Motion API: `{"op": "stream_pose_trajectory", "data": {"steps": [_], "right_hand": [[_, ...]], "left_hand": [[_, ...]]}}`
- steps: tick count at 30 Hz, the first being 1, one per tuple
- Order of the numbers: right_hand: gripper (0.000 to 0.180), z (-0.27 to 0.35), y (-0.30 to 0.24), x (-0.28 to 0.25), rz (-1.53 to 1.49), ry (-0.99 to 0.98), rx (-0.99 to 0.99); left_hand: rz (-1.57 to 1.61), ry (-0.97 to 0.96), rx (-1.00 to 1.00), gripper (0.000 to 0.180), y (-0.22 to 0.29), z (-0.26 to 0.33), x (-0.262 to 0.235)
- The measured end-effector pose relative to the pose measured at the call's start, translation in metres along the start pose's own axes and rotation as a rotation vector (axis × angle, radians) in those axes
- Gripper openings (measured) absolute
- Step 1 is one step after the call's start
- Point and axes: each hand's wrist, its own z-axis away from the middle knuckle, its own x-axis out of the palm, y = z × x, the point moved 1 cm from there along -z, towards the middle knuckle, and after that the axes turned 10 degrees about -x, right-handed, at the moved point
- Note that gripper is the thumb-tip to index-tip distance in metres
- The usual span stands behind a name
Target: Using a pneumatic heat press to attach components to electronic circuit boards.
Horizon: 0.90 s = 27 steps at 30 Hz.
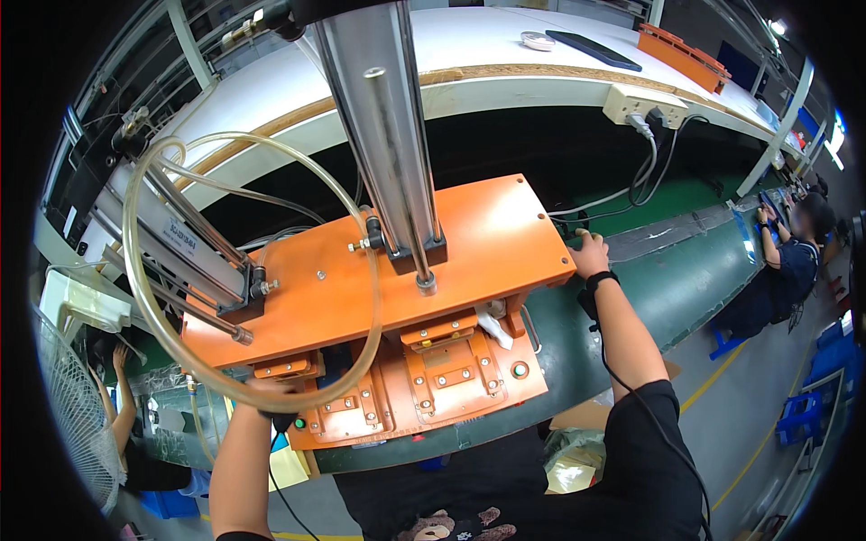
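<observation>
In front of me stands an orange two-station press [469, 221] with two upright air cylinders, one of them the clear-bodied cylinder [374, 117]. My left hand [271, 389] reaches in at the press's left station, behind a looping clear hose [262, 393]; its fingers are hidden. Beside the press's right end is my right hand [591, 255], its fingers bent around something I cannot make out, near dark cables. Two orange fixtures [456, 374] with screwed-on blocks sit on the lower plate. Green buttons [520, 370] flank them, and a white cloth [493, 326] is tucked under the top plate at right.
The press stands on a green bench [667, 288]. Behind it, a white shelf [505, 45] carries a dark flat device [594, 50], an orange part [683, 58] and a power strip [645, 105]. A white fan [77, 406] is at left. Other people work at both sides.
</observation>
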Motion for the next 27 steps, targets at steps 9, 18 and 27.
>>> {"op": "stream_pose_trajectory", "data": {"steps": [9, 18, 27], "right_hand": [[0.088, -0.076, -0.015, 0.029, 0.099, -0.071, 0.174], [0.044, -0.036, 0.010, -0.018, -1.020, -0.225, 0.109], [0.053, 0.283, -0.033, -0.095, -1.923, -0.206, 0.419]], "left_hand": [[0.275, 0.180, -0.124, 0.044, 0.043, 0.121, -0.012], [0.460, 0.421, -0.193, 0.038, 0.042, 0.183, 0.017], [0.552, 0.359, 0.181, 0.035, 0.078, 0.180, 0.039]]}}
